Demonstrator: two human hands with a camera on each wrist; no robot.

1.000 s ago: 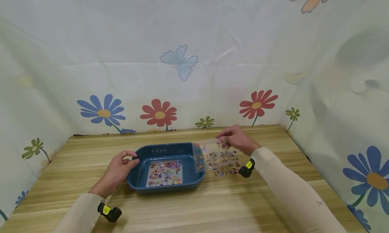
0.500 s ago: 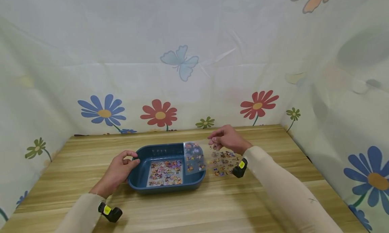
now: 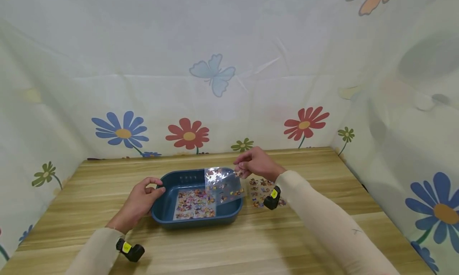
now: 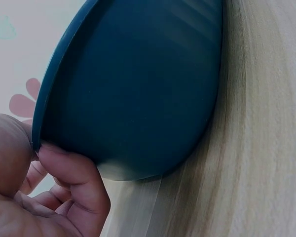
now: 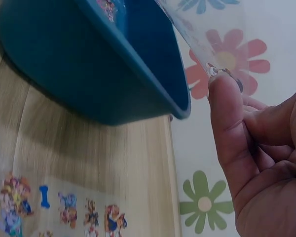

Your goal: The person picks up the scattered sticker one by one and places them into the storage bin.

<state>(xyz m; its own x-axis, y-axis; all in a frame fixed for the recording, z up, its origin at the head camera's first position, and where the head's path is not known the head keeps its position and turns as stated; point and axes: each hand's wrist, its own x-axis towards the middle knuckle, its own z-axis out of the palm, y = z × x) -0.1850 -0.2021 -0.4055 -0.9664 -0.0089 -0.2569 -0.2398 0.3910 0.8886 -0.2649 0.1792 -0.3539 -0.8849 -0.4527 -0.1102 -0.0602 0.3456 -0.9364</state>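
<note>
A dark blue plastic basin (image 3: pixel 197 224) stands on the table. My left hand (image 3: pixel 140 199) grips its left rim between thumb and fingers, as the left wrist view shows close up. My right hand (image 3: pixel 259 163) pinches the corner of a clear sticker sheet (image 3: pixel 224 187) printed with small colourful cartoon figures. That sheet hangs tilted over the basin's right part, shiny at its upper left. Inside the basin lies a sticker sheet crowded with figures (image 3: pixel 193 205), its right edge partly behind the held one. Another clear sheet (image 3: pixel 256 193) lies on the table under my right wrist.
The wooden table (image 3: pixel 229 251) extends around the basin on all sides. Behind it hangs a white curtain (image 3: pixel 150 87) with printed flowers and a butterfly. A black camera is strapped to each wrist.
My right hand has carried the clear sheet leftward, from beside the basin to above its right half. More of the sheet on the table shows. The left hand stays on the rim.
</note>
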